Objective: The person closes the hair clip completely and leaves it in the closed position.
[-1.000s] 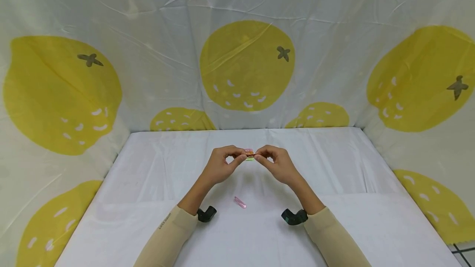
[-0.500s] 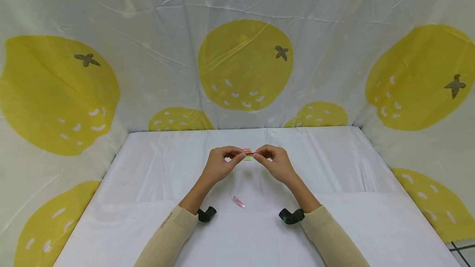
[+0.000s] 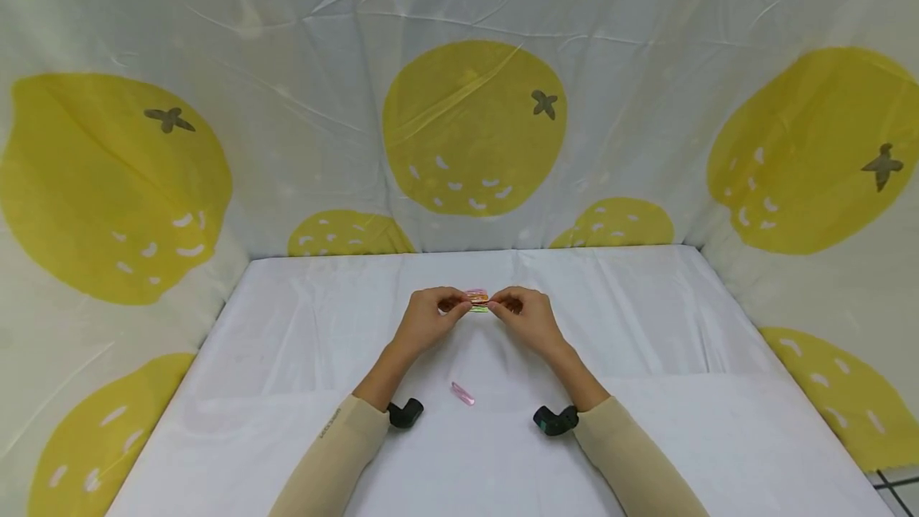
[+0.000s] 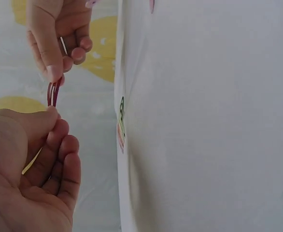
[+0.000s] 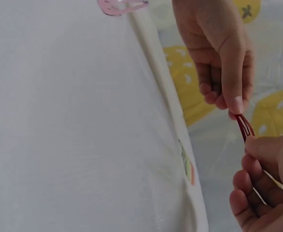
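Observation:
Both hands pinch one dark red snap hair clip (image 4: 53,95) between thumb and fingertips, one at each end. In the head view my left hand (image 3: 427,320) and right hand (image 3: 529,321) meet near the far part of the table. The wrist views show the clip's slim red frame and its inner strip, with the ends hidden by the fingertips. Beyond the hands lies a small row of colourful hair clips (image 3: 477,294), pink, orange and green, partly covered by the fingers. Closer to the person, a single pink hair clip (image 3: 463,394) lies at a slant.
A white cloth (image 3: 287,437) covers the table. Behind it and at both sides hangs a pale curtain (image 3: 301,102) printed with large yellow lemons. Each wrist carries a black camera mount (image 3: 406,413) on its inner side.
Both hands have come slightly lower in the head view, and the right forearm has shifted a little left. More of the clip row shows behind them. The grip on the red hair clip continues.

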Tool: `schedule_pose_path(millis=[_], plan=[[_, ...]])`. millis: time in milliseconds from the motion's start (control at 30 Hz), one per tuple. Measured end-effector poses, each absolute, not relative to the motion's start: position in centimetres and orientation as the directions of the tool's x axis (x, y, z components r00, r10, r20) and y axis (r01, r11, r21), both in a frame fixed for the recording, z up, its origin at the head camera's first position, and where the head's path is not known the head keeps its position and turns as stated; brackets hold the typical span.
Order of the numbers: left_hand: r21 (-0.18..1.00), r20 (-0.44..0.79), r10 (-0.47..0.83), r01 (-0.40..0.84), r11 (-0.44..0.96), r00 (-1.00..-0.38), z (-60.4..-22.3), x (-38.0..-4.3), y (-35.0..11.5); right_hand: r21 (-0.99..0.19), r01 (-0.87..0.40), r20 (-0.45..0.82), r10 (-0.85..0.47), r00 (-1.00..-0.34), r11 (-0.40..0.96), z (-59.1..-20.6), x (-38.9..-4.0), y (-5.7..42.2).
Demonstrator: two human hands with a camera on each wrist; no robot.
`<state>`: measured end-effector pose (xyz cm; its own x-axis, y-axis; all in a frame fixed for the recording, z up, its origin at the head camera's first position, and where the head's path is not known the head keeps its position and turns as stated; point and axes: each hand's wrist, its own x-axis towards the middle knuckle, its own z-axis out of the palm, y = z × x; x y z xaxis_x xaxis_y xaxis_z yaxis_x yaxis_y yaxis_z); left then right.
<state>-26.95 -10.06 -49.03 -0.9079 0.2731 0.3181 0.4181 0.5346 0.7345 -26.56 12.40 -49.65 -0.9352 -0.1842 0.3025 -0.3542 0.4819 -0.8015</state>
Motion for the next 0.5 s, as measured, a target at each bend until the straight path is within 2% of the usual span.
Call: schedule_pose_path(millis=[267,500], plan=[[0.75,0.227,0.289,0.356,0.557,-0.93,-49.8,-27.2,-10.6,-0.782,-0.353,0.272,-0.228,-0.935,0.513,-50.9,-26.8,12.1],[0.728,0.205,0.306,0.354,0.587,-0.929,-50.6,-27.5,-10.5,-0.781,-0.343,0.259,-0.23,-0.938,0.522,-51.6,-26.8,12.0]])
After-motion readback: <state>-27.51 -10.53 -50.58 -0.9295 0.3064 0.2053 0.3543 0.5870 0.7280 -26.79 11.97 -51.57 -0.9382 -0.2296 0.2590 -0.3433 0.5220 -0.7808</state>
